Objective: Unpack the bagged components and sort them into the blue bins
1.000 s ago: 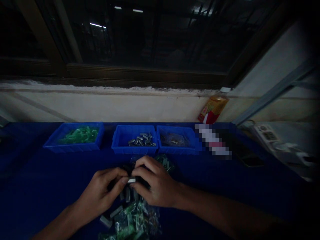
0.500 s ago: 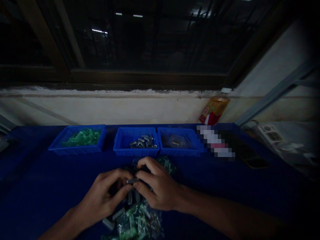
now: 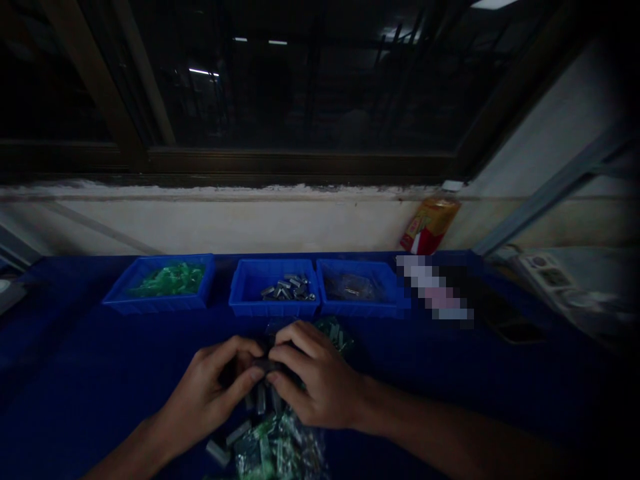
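Between the fingertips of both hands is a small dark metal piece [image 3: 266,365], partly covered by the fingers. My left hand [image 3: 220,383] pinches its left end with thumb and forefinger. At its right end, my right hand [image 3: 313,373] grips with thumb and curled fingers. Under and in front of the hands lie loose grey metal pieces [image 3: 238,432] and clear bags with green contents [image 3: 270,450]. Another clear bag [image 3: 335,333] with metal pieces sits just behind my right hand.
Along the back of the blue table [image 3: 125,367] stand a blue bin of green plastic pieces [image 3: 170,280], a bin of metal parts [image 3: 290,288] and a bin with clear bags [image 3: 353,287]. A drink bottle [image 3: 433,220] leans at the wall; a dark phone-like slab [image 3: 515,323] lies right.
The metal piece has turned slightly and looks darker between my fingers. My right fingers have closed further over it. The whole view has shifted a little.
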Tool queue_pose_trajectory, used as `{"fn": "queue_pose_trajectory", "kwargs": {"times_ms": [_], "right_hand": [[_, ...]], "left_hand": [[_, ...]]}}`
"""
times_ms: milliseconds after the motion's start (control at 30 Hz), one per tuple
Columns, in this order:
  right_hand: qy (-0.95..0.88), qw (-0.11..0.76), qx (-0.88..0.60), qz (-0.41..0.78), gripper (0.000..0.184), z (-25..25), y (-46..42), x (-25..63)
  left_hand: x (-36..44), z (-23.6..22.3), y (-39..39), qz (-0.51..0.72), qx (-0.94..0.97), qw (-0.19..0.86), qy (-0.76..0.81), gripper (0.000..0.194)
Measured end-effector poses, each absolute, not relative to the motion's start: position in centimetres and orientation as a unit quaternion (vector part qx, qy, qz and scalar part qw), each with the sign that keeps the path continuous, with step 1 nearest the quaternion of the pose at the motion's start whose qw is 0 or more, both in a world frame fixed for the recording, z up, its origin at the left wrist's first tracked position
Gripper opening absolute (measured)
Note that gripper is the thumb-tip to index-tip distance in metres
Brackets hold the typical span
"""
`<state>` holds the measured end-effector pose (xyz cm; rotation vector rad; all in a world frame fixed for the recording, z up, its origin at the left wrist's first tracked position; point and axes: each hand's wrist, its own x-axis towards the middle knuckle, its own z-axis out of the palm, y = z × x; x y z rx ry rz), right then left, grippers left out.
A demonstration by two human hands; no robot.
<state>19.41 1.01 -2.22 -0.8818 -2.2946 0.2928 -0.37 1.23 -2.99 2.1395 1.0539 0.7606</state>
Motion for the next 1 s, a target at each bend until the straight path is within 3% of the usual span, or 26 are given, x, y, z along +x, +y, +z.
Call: {"fn": "queue_pose_trajectory", "kwargs": {"times_ms": [667, 1000], "right_hand": [[-0.872, 0.334, -0.354, 0.046, 0.017, -2.86, 1.05, 19.44], [-0.855, 0.339, -0.381, 0.092, 0.016, -3.06, 1.31, 19.52]], "left_hand": [[0.23, -2.27, 1.28, 0.274, 0.821, 0.282, 0.414, 0.019], [0.34, -2.91, 1.75, 0.303, 0.833, 0.21, 0.414, 0.017]]}}
